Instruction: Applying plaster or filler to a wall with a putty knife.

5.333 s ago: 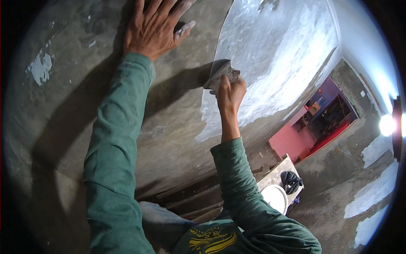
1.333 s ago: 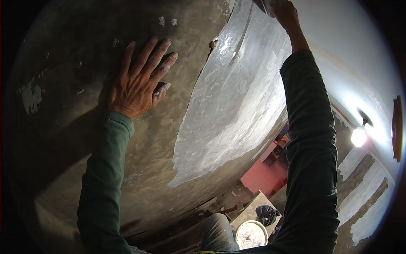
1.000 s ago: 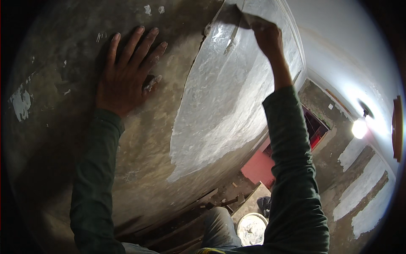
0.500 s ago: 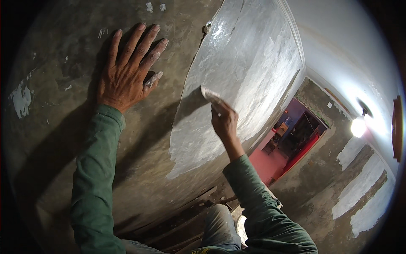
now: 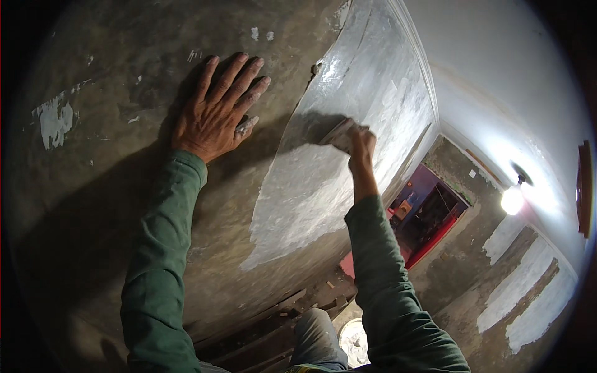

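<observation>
My left hand (image 5: 214,115) lies open on the bare grey cement wall (image 5: 130,205), fingers spread and pointing up, white residue on its thumb. Right of it the wall carries a wide white skim-coated area (image 5: 292,205) with a ragged left edge and a small lump near the top of that edge. My right hand (image 5: 360,146) grips a flat putty knife (image 5: 337,133) against this white coating, its shadow falling leftward. The blade's edge is hard to make out in the shadow.
A white bucket of pale material (image 5: 352,345) stands low beside my knee (image 5: 314,336), with scattered boards (image 5: 273,329) below the wall. At right are a doorway with a red edge (image 5: 429,217), a wall with white patches (image 5: 510,292), a lit bulb (image 5: 512,200) and the ceiling (image 5: 491,74).
My right hand with the putty knife came down from the top of the coated area, then moved slightly up and right. My left hand stays spread on the wall; the view has shifted slightly.
</observation>
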A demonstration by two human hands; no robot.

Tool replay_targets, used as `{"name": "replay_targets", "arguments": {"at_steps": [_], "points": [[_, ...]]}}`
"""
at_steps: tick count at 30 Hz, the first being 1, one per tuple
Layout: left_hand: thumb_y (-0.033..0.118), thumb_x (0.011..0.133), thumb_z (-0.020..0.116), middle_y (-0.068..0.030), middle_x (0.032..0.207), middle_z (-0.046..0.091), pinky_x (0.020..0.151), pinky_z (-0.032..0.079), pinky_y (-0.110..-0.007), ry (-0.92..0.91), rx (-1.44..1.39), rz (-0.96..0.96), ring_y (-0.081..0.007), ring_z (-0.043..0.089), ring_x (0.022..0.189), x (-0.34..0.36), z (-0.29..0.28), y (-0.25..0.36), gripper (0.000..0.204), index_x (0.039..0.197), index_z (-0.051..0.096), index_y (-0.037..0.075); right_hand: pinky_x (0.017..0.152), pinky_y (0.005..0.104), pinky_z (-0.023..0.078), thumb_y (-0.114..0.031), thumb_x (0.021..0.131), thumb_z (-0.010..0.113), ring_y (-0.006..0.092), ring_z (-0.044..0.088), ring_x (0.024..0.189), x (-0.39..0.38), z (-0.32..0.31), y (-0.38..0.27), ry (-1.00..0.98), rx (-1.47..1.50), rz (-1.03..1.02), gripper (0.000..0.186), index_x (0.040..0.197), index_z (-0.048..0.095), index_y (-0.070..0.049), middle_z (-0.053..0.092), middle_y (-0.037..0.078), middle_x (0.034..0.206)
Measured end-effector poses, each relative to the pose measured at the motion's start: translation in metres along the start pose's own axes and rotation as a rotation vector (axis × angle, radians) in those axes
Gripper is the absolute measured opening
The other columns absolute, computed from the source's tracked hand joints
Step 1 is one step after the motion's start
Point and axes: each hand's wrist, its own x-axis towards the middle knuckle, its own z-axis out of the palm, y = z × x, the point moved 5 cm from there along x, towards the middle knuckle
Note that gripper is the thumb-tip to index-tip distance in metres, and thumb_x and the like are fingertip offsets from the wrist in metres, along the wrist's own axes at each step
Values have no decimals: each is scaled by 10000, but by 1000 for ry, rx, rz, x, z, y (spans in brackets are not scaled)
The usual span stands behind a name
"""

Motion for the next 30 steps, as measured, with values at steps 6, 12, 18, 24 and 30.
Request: {"name": "replay_targets", "arguments": {"at_steps": [6,12,18,24,30], "points": [[596,887,639,-1,1703,244,1299,95,-523,42,-87,4,-217,183,1579,-2,-8,-2,825,1595,360,276,701,445,498,-288,805,755,243,626,785,121,30,-65,111,-270,59,374,923,708,64,715,181,888],[595,881,656,-18,1695,261,1298,106,-532,101,-129,12,-231,183,1579,4,-8,-1,819,1573,400,240,874,440,551,-284,746,711,368,714,1011,261,40,-154,-26,-674,-64,479,1051,720,85,722,271,1102],[699,950,475,-10,1721,171,1301,74,-532,-12,45,26,-235,136,1588,-2,-3,0,814,1623,295,278,919,452,562,-304,793,666,386,723,1026,257,96,-239,91,-781,-263,443,1078,746,26,743,251,1078],[711,948,462,-2,1725,162,1304,54,-530,4,69,20,-231,125,1591,-4,-1,-3,816,1624,289,288,751,437,572,-240,956,586,316,754,910,215,106,-302,-21,-943,-880,307,1137,751,-55,753,224,962],[691,949,480,-4,1722,175,1305,63,-529,49,41,21,-228,129,1591,6,-8,5,808,1620,303,277,954,463,545,-323,936,615,382,717,1052,251,67,-291,-20,-1001,-1030,368,1207,737,-107,751,214,1085]]}}
